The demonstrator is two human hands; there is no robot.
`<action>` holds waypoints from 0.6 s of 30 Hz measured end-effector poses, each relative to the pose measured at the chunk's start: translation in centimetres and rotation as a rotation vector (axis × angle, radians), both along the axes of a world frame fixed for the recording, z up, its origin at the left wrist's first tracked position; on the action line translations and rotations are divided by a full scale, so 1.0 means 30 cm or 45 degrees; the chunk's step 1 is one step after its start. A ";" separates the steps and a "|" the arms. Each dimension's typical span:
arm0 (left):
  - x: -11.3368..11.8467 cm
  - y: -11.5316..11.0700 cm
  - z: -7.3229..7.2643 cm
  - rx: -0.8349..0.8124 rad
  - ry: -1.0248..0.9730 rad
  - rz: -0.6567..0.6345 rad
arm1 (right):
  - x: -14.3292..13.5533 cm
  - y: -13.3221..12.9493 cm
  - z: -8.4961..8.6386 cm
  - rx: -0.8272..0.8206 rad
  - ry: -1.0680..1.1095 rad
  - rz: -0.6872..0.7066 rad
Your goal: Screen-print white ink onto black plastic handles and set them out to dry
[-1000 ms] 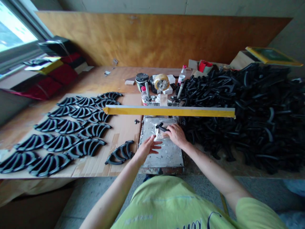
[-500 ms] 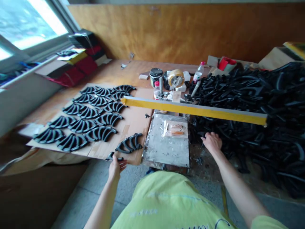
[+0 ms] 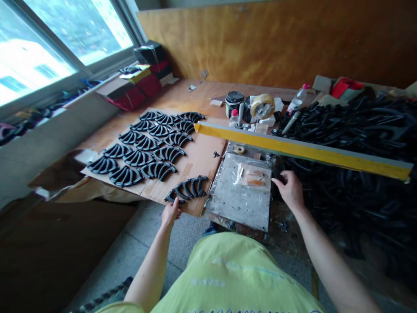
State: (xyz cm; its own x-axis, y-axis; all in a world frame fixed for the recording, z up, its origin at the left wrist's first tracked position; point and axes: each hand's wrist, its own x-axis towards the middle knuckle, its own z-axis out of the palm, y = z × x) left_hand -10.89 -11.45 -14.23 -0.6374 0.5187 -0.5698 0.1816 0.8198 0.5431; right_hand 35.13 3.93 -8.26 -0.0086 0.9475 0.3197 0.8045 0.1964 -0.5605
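My left hand (image 3: pixel 171 211) is closed on the near end of a black curved handle (image 3: pixel 177 201), which lies against the left side of a short row of matching handles (image 3: pixel 190 189). That row rests on a cardboard sheet (image 3: pixel 203 152). Over the right edge of a grey metal plate (image 3: pixel 233 187), my right hand (image 3: pixel 289 189) is raised beside the dark pile of handles (image 3: pixel 345 126). Its fingers are bent, and its thumb stands apart from them. No object shows in it, though the palm side is partly hidden.
Several fanned groups of handles (image 3: pixel 146 143) cover the cardboard's left part. A yellow-edged bar (image 3: pixel 299 148) crosses above the plate. A clear bag (image 3: pixel 254 176) lies on the plate. Behind stand a black-lidded jar (image 3: pixel 234 103), a tape roll (image 3: pixel 262 106) and a bottle (image 3: pixel 297 101).
The view has swung left. My left hand has brought its handle against the short row. My right hand has drawn from the pile towards the plate, its thumb now farther from the bent fingers.
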 end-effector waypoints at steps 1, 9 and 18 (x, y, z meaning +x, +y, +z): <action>0.011 -0.006 -0.002 0.006 0.076 0.001 | -0.046 0.008 -0.004 0.047 -0.017 0.137; 0.130 -0.033 -0.011 0.298 0.690 -0.166 | -0.236 0.048 -0.035 0.013 -0.312 0.616; 0.180 0.057 0.007 0.134 0.818 -0.591 | -0.803 -0.030 -0.044 -0.341 -0.268 1.146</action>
